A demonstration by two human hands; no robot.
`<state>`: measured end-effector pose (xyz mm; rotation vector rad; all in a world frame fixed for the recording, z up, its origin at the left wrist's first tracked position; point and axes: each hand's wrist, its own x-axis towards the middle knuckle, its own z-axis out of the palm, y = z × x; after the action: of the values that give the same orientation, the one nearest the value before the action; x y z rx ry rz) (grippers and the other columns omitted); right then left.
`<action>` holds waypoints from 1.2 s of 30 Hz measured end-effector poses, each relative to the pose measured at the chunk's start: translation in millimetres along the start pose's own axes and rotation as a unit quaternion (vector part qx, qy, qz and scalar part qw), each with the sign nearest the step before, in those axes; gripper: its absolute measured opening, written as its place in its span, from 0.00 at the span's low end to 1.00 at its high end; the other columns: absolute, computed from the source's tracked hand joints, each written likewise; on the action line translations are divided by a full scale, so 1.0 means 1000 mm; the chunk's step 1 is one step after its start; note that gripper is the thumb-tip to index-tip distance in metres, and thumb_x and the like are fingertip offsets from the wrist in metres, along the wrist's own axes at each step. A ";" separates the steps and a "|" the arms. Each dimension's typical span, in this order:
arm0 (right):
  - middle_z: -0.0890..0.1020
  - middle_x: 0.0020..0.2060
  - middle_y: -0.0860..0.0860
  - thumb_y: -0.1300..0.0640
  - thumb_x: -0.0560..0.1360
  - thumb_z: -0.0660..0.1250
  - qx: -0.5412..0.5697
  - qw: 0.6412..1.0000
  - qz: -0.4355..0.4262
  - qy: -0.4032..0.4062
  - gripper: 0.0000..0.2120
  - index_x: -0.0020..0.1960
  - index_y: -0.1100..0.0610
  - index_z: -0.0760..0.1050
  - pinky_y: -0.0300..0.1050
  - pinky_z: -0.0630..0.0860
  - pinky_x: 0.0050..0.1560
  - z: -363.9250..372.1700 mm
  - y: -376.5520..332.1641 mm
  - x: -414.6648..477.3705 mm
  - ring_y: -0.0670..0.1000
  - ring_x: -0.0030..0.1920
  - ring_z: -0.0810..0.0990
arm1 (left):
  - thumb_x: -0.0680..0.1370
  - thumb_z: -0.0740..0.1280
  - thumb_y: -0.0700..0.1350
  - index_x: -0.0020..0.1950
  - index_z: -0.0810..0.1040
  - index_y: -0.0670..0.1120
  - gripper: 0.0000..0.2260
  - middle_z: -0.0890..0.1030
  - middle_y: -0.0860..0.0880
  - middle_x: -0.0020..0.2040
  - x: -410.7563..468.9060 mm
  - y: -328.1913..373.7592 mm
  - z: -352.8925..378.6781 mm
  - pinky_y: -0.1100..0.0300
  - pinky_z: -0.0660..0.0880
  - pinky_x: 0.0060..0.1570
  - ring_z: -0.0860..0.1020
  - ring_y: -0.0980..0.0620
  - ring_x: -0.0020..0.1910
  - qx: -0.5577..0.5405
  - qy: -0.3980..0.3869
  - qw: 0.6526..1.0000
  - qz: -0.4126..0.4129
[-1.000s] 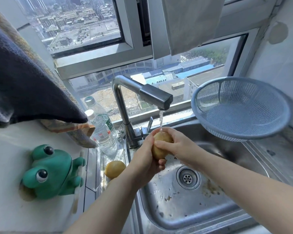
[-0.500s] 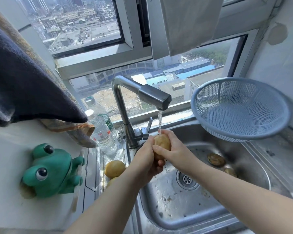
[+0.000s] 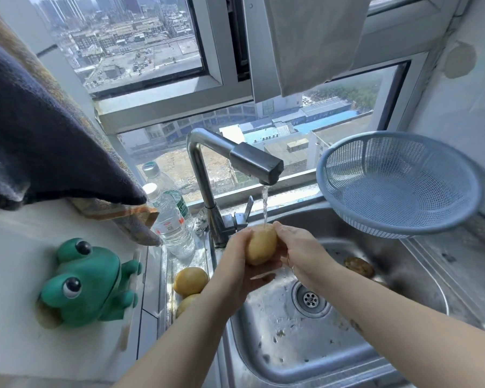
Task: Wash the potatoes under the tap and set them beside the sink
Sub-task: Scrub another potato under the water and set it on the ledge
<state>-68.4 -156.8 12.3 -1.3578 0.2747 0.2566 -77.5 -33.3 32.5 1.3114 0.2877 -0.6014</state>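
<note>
Head-worn view, steeply down onto sink (image 3: 277,345)

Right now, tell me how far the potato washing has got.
Done, it seems: one potato and a second potato lie on the ledge left of the sink. In hand: the left hand and right hand hold a third potato under the running tap. Left: at least one brown potato, seemingly unwashed, sits in the sink; the held one must join the pair.

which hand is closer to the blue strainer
Right. The right hand grips the potato under the tap, on the side facing the blue strainer, below and left of it. The left hand holds the potato's far side, farther from the strainer.
</note>
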 end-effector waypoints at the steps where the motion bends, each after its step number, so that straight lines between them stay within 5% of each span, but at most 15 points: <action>1: 0.84 0.51 0.55 0.53 0.82 0.55 -0.016 1.000 -0.006 -0.023 0.15 0.52 0.54 0.80 0.47 0.77 0.52 -0.002 -0.001 -0.003 0.51 0.50 0.81 | 0.78 0.57 0.57 0.58 0.78 0.43 0.21 0.83 0.42 0.43 0.001 0.001 -0.002 0.56 0.75 0.45 0.82 0.48 0.37 -0.003 0.004 1.000 -0.010; 4: 0.80 0.56 0.48 0.54 0.81 0.58 -0.066 0.994 -0.051 -0.068 0.10 0.58 0.47 0.76 0.39 0.73 0.56 -0.009 -0.008 -0.011 0.45 0.56 0.78 | 0.79 0.54 0.58 0.51 0.79 0.41 0.23 0.82 0.44 0.34 0.003 0.004 -0.008 0.54 0.75 0.47 0.81 0.49 0.33 -0.016 0.016 0.999 -0.027; 7: 0.77 0.59 0.46 0.54 0.77 0.66 -0.151 0.973 -0.094 -0.146 0.21 0.69 0.45 0.69 0.35 0.76 0.54 -0.012 -0.014 -0.017 0.44 0.56 0.78 | 0.79 0.52 0.57 0.52 0.80 0.41 0.24 0.82 0.43 0.37 0.005 0.005 -0.010 0.54 0.76 0.47 0.80 0.49 0.32 -0.018 0.001 0.998 -0.067; 10: 0.77 0.57 0.50 0.55 0.74 0.70 -0.202 0.959 -0.144 -0.139 0.19 0.63 0.45 0.72 0.43 0.78 0.56 -0.008 -0.013 -0.017 0.48 0.54 0.79 | 0.78 0.55 0.53 0.49 0.81 0.43 0.19 0.83 0.45 0.41 0.007 0.009 -0.006 0.54 0.76 0.46 0.81 0.49 0.33 -0.033 -0.016 0.993 -0.112; 13: 0.77 0.51 0.48 0.51 0.76 0.66 -0.203 0.963 -0.161 -0.080 0.11 0.58 0.48 0.71 0.38 0.76 0.51 -0.002 -0.012 -0.017 0.47 0.50 0.78 | 0.78 0.57 0.52 0.48 0.79 0.43 0.16 0.80 0.45 0.36 0.008 0.013 -0.002 0.57 0.76 0.37 0.79 0.48 0.34 -0.029 -0.015 0.992 -0.123; 17: 0.79 0.48 0.50 0.45 0.79 0.58 -0.109 0.987 -0.119 0.022 0.13 0.55 0.53 0.73 0.39 0.74 0.46 0.005 -0.005 -0.015 0.49 0.49 0.79 | 0.80 0.53 0.63 0.57 0.77 0.43 0.25 0.80 0.42 0.45 0.008 0.010 0.009 0.54 0.77 0.43 0.79 0.47 0.41 -0.042 0.004 0.996 -0.082; 21: 0.80 0.47 0.50 0.45 0.79 0.57 -0.065 0.994 -0.080 0.031 0.12 0.52 0.52 0.73 0.39 0.73 0.46 0.009 0.000 -0.015 0.48 0.48 0.79 | 0.81 0.57 0.56 0.65 0.69 0.47 0.18 0.78 0.41 0.59 0.009 0.001 0.014 0.49 0.77 0.58 0.80 0.46 0.54 -0.034 0.019 0.999 0.035; 25: 0.81 0.46 0.56 0.53 0.82 0.54 0.028 0.995 -0.053 0.086 0.14 0.50 0.57 0.77 0.43 0.77 0.47 0.005 -0.007 -0.010 0.52 0.48 0.81 | 0.80 0.64 0.44 0.63 0.70 0.47 0.13 0.80 0.44 0.54 0.007 -0.009 0.029 0.53 0.76 0.58 0.80 0.49 0.53 -0.013 -0.026 0.993 0.116; 28: 0.82 0.48 0.58 0.52 0.82 0.52 0.051 0.996 0.002 0.074 0.16 0.53 0.57 0.77 0.46 0.77 0.44 0.001 -0.012 -0.010 0.55 0.48 0.81 | 0.77 0.68 0.44 0.56 0.75 0.49 0.08 0.82 0.45 0.50 0.015 -0.009 0.034 0.53 0.78 0.53 0.81 0.47 0.51 0.024 -0.004 0.988 0.155; 32: 0.81 0.53 0.57 0.50 0.82 0.52 0.030 0.998 0.031 0.053 0.17 0.58 0.55 0.77 0.47 0.77 0.45 -0.007 -0.016 -0.010 0.57 0.53 0.80 | 0.78 0.67 0.47 0.53 0.77 0.44 0.08 0.81 0.41 0.50 0.030 0.005 0.035 0.53 0.77 0.46 0.80 0.45 0.49 0.018 0.047 0.991 0.126; 36: 0.81 0.47 0.55 0.54 0.81 0.54 0.085 0.994 0.063 -0.008 0.16 0.59 0.56 0.78 0.49 0.74 0.48 -0.020 -0.023 -0.018 0.53 0.46 0.78 | 0.81 0.61 0.46 0.49 0.78 0.44 0.09 0.79 0.43 0.46 0.037 0.023 0.038 0.54 0.75 0.43 0.77 0.47 0.43 -0.065 0.053 0.996 0.013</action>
<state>-78.4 -180.9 35.7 -1.1720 0.3624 0.3414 -39.1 -75.6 41.5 1.2220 0.3900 -0.4842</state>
